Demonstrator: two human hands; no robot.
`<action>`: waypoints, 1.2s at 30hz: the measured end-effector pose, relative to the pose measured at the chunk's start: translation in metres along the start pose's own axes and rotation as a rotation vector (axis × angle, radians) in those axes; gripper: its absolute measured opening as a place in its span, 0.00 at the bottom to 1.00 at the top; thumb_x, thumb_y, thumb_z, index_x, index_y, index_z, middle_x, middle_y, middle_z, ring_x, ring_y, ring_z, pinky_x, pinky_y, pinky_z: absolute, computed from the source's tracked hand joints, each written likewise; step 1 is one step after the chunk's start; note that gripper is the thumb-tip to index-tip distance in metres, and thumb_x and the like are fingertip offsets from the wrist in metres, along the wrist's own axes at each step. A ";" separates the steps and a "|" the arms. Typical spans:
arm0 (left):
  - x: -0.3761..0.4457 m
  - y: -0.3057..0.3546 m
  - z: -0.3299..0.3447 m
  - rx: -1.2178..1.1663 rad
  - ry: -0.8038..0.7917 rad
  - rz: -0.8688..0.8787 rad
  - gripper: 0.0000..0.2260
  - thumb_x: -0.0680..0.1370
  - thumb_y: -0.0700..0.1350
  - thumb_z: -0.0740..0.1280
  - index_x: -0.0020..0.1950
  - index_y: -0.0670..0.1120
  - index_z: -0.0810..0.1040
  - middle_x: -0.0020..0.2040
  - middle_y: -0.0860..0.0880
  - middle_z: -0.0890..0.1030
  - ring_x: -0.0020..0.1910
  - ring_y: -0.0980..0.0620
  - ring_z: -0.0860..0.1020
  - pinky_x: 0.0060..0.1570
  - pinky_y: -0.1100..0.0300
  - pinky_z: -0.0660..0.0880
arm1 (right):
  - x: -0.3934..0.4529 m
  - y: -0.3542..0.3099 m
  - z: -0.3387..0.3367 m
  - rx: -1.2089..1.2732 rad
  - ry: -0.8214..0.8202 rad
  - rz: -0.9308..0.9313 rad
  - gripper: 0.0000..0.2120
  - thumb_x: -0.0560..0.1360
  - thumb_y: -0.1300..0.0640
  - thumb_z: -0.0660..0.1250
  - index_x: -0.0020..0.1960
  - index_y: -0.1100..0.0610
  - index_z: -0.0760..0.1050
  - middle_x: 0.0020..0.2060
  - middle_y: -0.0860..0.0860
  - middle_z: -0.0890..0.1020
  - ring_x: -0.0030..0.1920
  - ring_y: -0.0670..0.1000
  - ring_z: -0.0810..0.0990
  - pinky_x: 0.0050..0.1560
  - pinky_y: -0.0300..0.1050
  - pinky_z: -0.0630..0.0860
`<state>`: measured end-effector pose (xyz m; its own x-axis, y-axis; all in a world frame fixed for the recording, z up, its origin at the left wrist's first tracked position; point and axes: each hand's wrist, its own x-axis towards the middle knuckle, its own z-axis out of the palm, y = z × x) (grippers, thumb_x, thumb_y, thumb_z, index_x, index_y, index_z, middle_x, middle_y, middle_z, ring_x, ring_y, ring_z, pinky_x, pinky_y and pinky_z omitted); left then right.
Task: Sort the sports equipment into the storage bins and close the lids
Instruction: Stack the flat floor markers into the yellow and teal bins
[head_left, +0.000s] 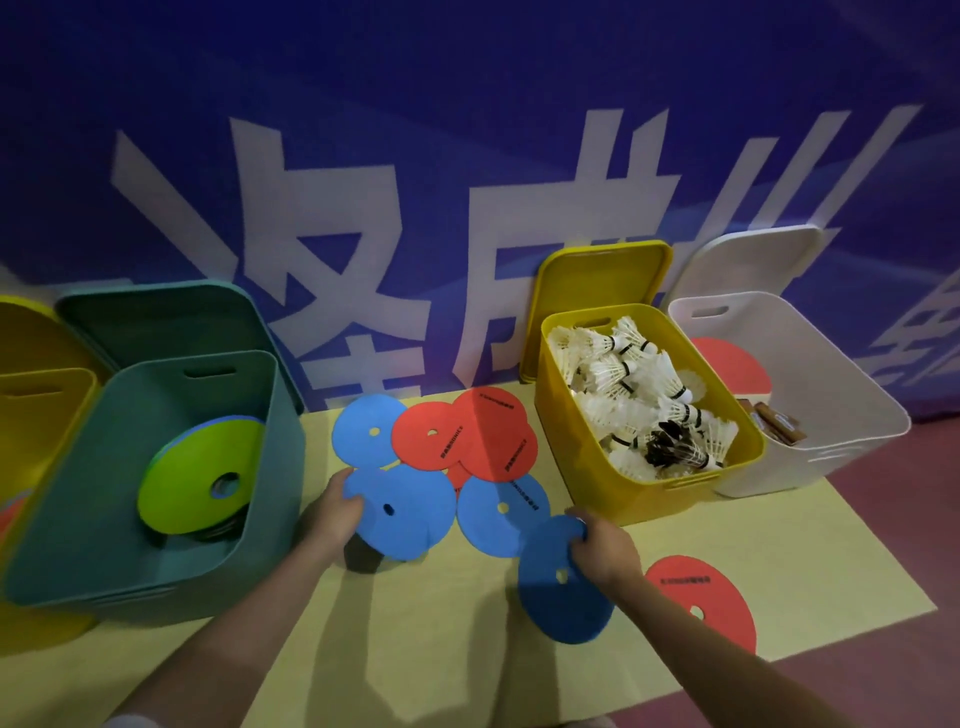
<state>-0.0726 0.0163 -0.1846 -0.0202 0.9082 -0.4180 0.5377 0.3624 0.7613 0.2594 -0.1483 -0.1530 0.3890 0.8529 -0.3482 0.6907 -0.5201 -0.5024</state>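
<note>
Head view: flat round discs with centre holes, blue (369, 436) and red (431, 434), overlap on a yellow mat (441, 623). Teal bin (156, 519) holds a green disc (200, 475); yellow bin (587, 467) holds feathered shuttlecocks (623, 374); white bin (831, 405) beside it. Lids lean behind. Left hand (332, 512) fingers pinch a lifted blue disc (405, 509); right hand (605, 548) fingers curl on a dark-blue disc (563, 582).

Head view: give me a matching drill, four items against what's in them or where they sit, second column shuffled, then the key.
Items
1. teal bin
2. yellow bin
3. white bin
4. right hand

Matches
A. holds a dark blue disc
B. full of shuttlecocks
C. green disc on top inside
D. red disc inside

Pairs: 1-C, 2-B, 3-D, 4-A
</note>
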 end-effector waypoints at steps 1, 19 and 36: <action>-0.005 0.011 -0.003 -0.035 -0.001 0.028 0.24 0.74 0.41 0.60 0.71 0.54 0.65 0.59 0.49 0.76 0.51 0.44 0.77 0.53 0.43 0.77 | 0.000 -0.009 -0.003 0.114 -0.014 -0.039 0.20 0.76 0.59 0.61 0.68 0.50 0.70 0.53 0.50 0.81 0.53 0.53 0.79 0.48 0.45 0.74; -0.061 0.073 -0.219 -0.751 0.365 0.344 0.21 0.78 0.34 0.58 0.69 0.48 0.70 0.60 0.49 0.75 0.56 0.50 0.75 0.53 0.54 0.74 | -0.021 -0.288 0.057 1.363 -0.119 -0.091 0.17 0.78 0.65 0.61 0.64 0.55 0.73 0.56 0.56 0.82 0.56 0.60 0.81 0.57 0.61 0.77; 0.027 -0.124 -0.457 -0.533 0.478 0.082 0.22 0.76 0.31 0.57 0.70 0.41 0.67 0.63 0.42 0.74 0.60 0.43 0.73 0.52 0.55 0.71 | -0.065 -0.536 0.269 1.256 0.080 0.039 0.17 0.77 0.66 0.60 0.65 0.57 0.72 0.59 0.57 0.76 0.55 0.56 0.75 0.54 0.50 0.73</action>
<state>-0.5251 0.0921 -0.0636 -0.4291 0.8853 -0.1792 0.0713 0.2310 0.9703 -0.3000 0.0629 -0.0738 0.4620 0.8137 -0.3528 -0.3605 -0.1912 -0.9130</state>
